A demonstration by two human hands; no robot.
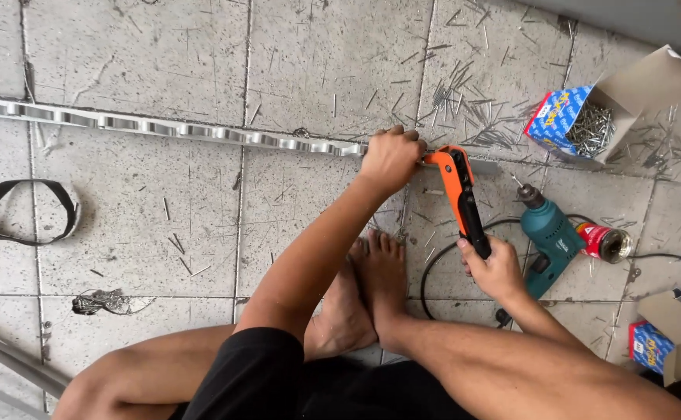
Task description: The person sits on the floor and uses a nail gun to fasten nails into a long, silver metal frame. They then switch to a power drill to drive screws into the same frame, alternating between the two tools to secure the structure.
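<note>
Gripping the metal strip (161, 128), left hand (389, 159); right hand (496, 268) clasps riveter (461, 194).

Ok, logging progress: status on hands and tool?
Left hand gripping metal strip. Right hand closed on orange rivet tool, nose at strip. Drill alongside, not blocking.

There is only one view, from a camera on the person's head. It looks almost straight down at the tiled floor (146, 225), from a sitting height, so it is quite near. The person's legs and feet (368, 295) enter from the near edge, and both arms reach toward the far side. The long metal strip (161, 128) crosses the far left part of the view. The base of a wall (636, 19) shows at the far right corner.
</note>
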